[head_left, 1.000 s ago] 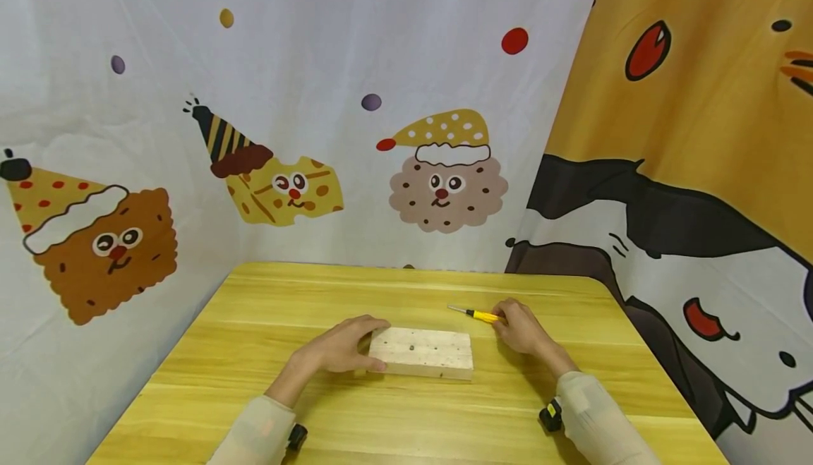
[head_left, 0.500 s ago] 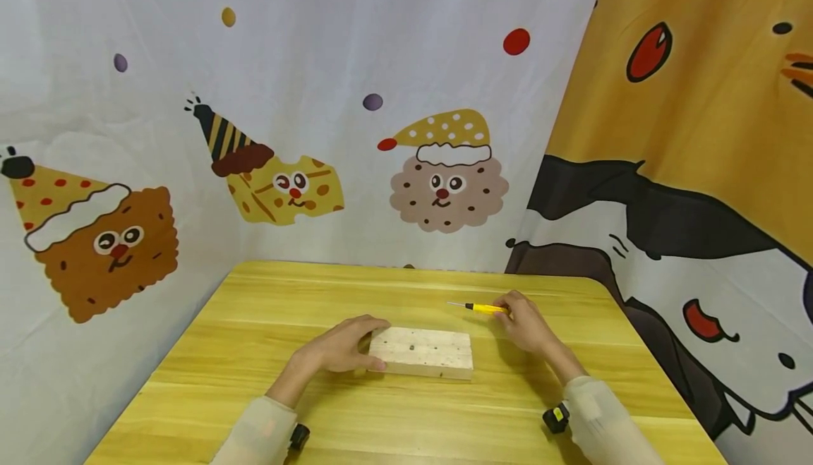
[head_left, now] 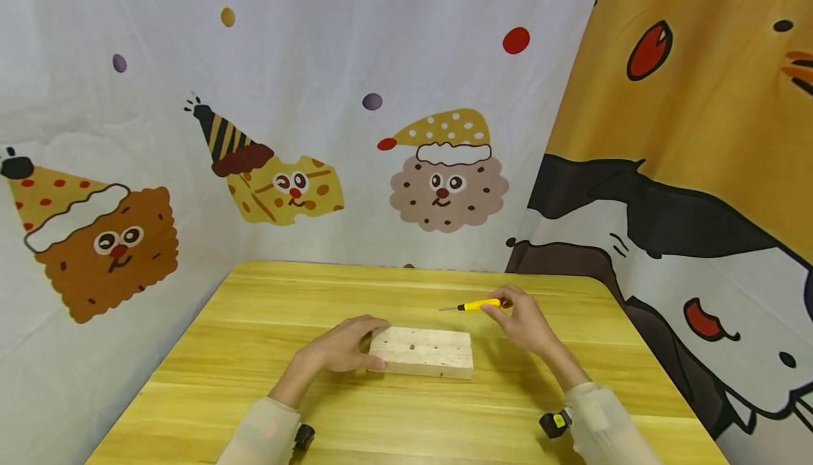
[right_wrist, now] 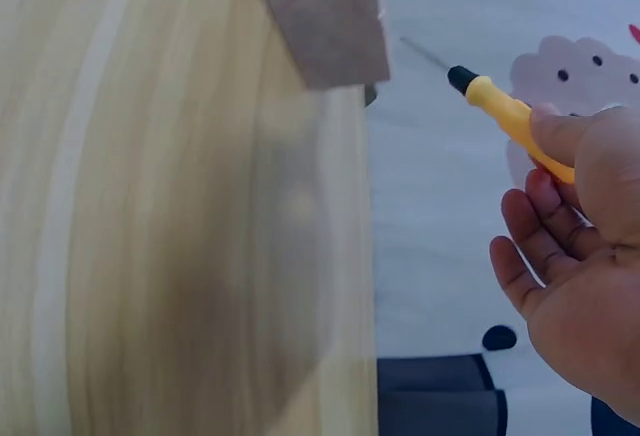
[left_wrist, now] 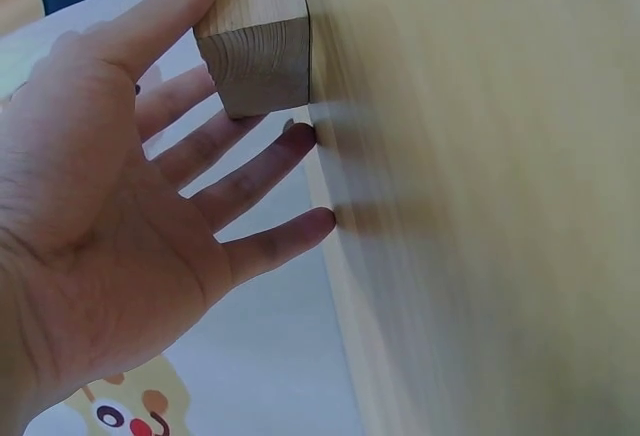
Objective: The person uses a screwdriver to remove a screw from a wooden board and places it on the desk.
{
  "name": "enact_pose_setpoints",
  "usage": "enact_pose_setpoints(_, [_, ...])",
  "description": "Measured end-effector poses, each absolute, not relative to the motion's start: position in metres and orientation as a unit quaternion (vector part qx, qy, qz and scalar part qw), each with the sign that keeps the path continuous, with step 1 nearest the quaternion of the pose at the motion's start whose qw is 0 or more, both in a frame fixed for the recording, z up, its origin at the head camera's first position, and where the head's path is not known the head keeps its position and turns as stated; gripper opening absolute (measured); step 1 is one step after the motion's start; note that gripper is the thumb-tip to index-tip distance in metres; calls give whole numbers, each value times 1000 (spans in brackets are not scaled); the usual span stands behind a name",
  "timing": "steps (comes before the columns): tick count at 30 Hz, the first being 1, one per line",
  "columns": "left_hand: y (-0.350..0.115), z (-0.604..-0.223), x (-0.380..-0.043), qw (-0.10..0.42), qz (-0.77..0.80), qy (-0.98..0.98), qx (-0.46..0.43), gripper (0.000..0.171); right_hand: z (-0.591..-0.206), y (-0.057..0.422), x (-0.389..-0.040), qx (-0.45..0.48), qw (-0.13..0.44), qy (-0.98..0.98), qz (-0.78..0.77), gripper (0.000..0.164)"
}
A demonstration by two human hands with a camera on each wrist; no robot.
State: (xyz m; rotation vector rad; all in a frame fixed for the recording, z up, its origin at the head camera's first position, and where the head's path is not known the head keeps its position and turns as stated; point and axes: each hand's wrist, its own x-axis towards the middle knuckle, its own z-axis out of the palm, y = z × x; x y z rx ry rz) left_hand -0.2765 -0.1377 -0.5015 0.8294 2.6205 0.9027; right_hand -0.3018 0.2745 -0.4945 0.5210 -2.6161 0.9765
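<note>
A pale rectangular wooden block (head_left: 438,352) with several small holes lies flat on the table. My left hand (head_left: 343,346) grips its left end, thumb on the near side and fingers on the far side. In the left wrist view, the thumb touches the block (left_wrist: 262,61) near its end, and the lower fingers spread out below. Off to the right, my right hand (head_left: 526,322) pinches a yellow and black screwdriver (head_left: 480,305) by the handle. Its thin shaft points left, above the table and behind the block. In the right wrist view, the thumb lies along the screwdriver's handle (right_wrist: 510,121).
The wooden table (head_left: 267,310) has a light yellow grain. Behind it hangs a white curtain (head_left: 305,63) with cartoon prints, and an orange printed curtain (head_left: 699,98) is at the right. Both wrists carry small black devices.
My right hand has lifted the screwdriver off the table and brought it slightly left, shifting its hold on the handle. My left hand and the block have stayed put.
</note>
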Motion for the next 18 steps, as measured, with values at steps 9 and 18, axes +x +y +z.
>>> enact_pose_setpoints(9, [-136, -505, -275, 123, 319, 899, 273, 82, -476, 254, -288, 185, 140, -876, 422, 14])
enact_pose_setpoints(18, [-137, -505, -272, 122, 331, 899, 258, 81, -467, 231, -276, 211, 134, -840, 482, 11])
